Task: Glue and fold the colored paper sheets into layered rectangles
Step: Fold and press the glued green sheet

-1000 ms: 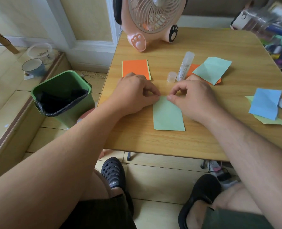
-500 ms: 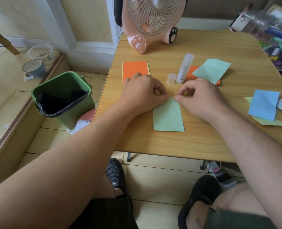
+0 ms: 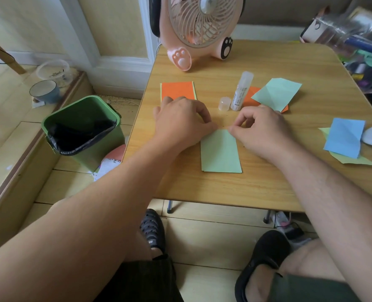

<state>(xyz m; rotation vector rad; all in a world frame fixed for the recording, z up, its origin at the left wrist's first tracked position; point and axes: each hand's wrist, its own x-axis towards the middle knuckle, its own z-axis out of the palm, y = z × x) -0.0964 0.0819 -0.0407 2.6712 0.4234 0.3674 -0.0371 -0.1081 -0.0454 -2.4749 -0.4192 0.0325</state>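
Fingers: right hand [image 3: 265,131], thumb and forefinger pinched on the far right corner of the folded green sheet [image 3: 221,154]; other fingers curled above it. Left hand [image 3: 180,125], fingertips curled down onto the far left corner of the same sheet; whether they pinch or only press it cannot be told.

Sheet: narrow green rectangle, flat on the table [image 3: 267,188], midway along the near edge. Long axis runs from the near edge away toward the far edge; both hands work its far short end, one at each corner, about equally close. Near short end free.

Judgement: far-end corners being aligned or creased; any next fold likely starts from that end.

Beyond the hands: glue stick [image 3: 241,91] lying uncapped, cap [image 3: 224,103] just beside it. Orange-on-green layered rectangle [image 3: 178,90] toward the left edge. Loose green sheet [image 3: 276,94] over an orange one, far right of centre. Blue sheet [image 3: 344,137] over a yellow-green one, at the right edge.
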